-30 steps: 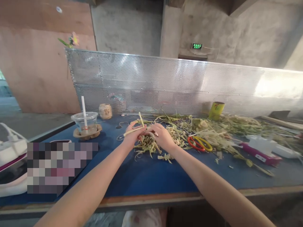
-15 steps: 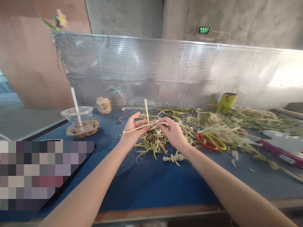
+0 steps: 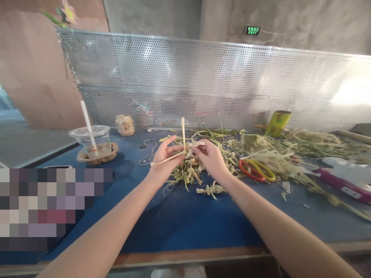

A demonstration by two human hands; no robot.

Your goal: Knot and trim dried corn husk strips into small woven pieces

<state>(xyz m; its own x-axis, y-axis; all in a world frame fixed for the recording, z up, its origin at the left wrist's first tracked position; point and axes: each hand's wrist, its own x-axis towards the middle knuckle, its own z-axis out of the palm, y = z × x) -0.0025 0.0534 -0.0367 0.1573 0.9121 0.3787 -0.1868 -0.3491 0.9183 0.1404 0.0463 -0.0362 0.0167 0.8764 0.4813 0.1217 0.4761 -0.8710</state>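
My left hand pinches pale dried plant strips, thumb and fingertips meeting where they cross. One strip stands upright from that crossing, and a second strip runs left over the hand. Close by on the right, my right hand is closed on a flat, pale plant strip whose end sticks out above the fingers. The fingertips partly hide the joint between the strips. Beneath both hands spreads a heap of curled, dry plant scraps. A small knotted plant piece lies in front of the heap.
Scissors with red and yellow handles lie right of my hands, beside more dried fibre. Farther right is a magenta-and-white tool. A lidded plastic cup with a straw stands left. A perforated metal screen closes the back.
The right-hand strip has turned, its end now showing above the fingers. The upright strip stands straighter. Both hands stay close together, and the view has shifted slightly.
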